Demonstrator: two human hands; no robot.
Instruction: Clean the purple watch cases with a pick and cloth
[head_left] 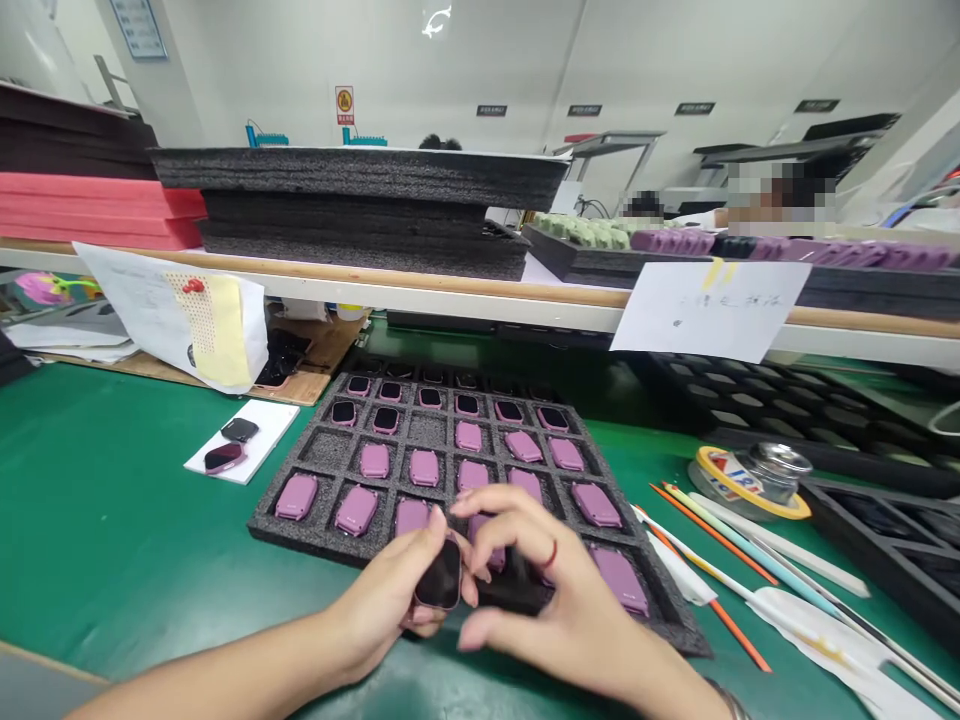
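Observation:
My left hand (375,595) is closed around a smartwatch case (441,578), its dark glossy screen facing up and a thin pinkish rim showing. Just to the right, my right hand (559,585) is curved with thumb and fingers apart. Its fingertips are close to the watch's right edge; whether they touch it I cannot tell. Both hands are over the near edge of a black foam tray (315,538). Purple watch cases (357,510) lie in its nearer pockets, and cases with dark screens (386,420) fill several farther ones. My hands cover some of the front pockets.
Two watch cases (225,458) lie on a white pad at left. On the right are a tape roll (739,485), a metal-capped jar (780,462), thin sticks (720,535) and more black trays (885,520). A shelf (420,290) with foam stacks crosses above; people are beyond it.

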